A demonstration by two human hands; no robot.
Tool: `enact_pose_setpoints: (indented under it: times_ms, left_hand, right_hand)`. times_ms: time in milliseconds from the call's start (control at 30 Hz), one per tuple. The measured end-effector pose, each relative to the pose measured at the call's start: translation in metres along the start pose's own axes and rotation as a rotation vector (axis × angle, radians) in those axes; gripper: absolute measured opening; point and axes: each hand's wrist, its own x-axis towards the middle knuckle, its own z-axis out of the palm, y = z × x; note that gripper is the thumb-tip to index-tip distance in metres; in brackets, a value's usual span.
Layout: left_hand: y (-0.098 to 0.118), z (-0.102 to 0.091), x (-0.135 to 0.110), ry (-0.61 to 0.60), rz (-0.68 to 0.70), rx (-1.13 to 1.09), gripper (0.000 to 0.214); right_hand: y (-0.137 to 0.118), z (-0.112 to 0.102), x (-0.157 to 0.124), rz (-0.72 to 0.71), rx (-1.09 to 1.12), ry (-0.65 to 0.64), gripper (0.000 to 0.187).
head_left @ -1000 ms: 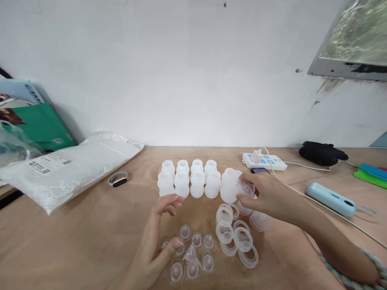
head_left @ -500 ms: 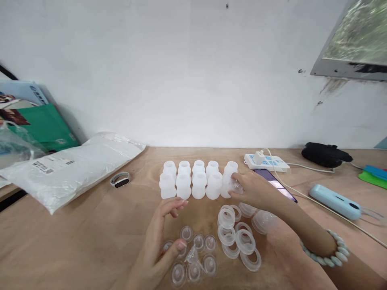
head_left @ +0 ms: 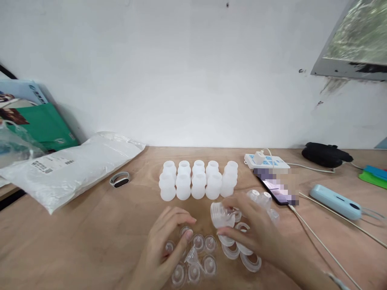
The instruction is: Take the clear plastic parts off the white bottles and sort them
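Note:
My right hand (head_left: 250, 225) is closed around a clear dome-shaped cap (head_left: 218, 215), its ridged open end facing left. Below it lie loose translucent screw rings (head_left: 250, 262), partly hidden by the hand. My left hand (head_left: 169, 237) hovers at the left over clear silicone nipples (head_left: 198, 242), thumb and fingers apart, holding nothing I can see. Several nipples lie on the table, some covered by that hand. Beyond both hands, small white translucent bottles (head_left: 198, 186) stand upright without lids in two rows. More clear caps (head_left: 266, 198) sit behind the right hand.
A phone (head_left: 273, 187) on a cable lies near a white power strip (head_left: 278, 163). Farther right are a light blue device (head_left: 335, 201) and a black case (head_left: 326, 154). A wristband (head_left: 120, 180) and a white plastic parcel (head_left: 78, 161) lie at the left. A wall rises behind.
My right hand has moved from the rightmost bottle towards me, over the rings, with the clear cap in it. The left hand has shifted slightly, and its fingers have curled closer to the thumb.

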Motion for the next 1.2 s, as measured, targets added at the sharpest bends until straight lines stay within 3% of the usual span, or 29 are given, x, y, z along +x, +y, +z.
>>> enact_pose_setpoints:
  times_ms: [133, 300, 600, 700, 967, 1200]
  left_hand:
    - [0.007, 0.008, 0.003, -0.085, -0.195, -0.236, 0.018]
    - [0.010, 0.016, 0.007, -0.170, -0.451, -0.654, 0.036]
    - [0.006, 0.019, 0.004, -0.214, -0.618, -0.812, 0.039]
    - [0.007, 0.019, 0.005, -0.226, -0.670, -0.843, 0.033]
    - [0.005, 0.019, 0.001, -0.255, -0.659, -0.753, 0.045]
    - [0.007, 0.020, 0.000, -0.316, -0.609, -0.836, 0.054]
  right_hand:
    - [-0.013, 0.019, -0.009, -0.199, 0.093, 0.049, 0.023]
    - [-0.022, 0.019, -0.010, -0.285, -0.048, 0.100, 0.015]
    - [-0.027, 0.026, -0.014, -0.342, -0.111, 0.187, 0.017]
    - [-0.027, 0.027, -0.014, -0.359, -0.068, 0.127, 0.014]
    - [-0.027, 0.023, -0.010, -0.332, 0.072, -0.037, 0.027]
    - [-0.031, 0.016, -0.011, -0.091, 0.417, -0.107, 0.034]
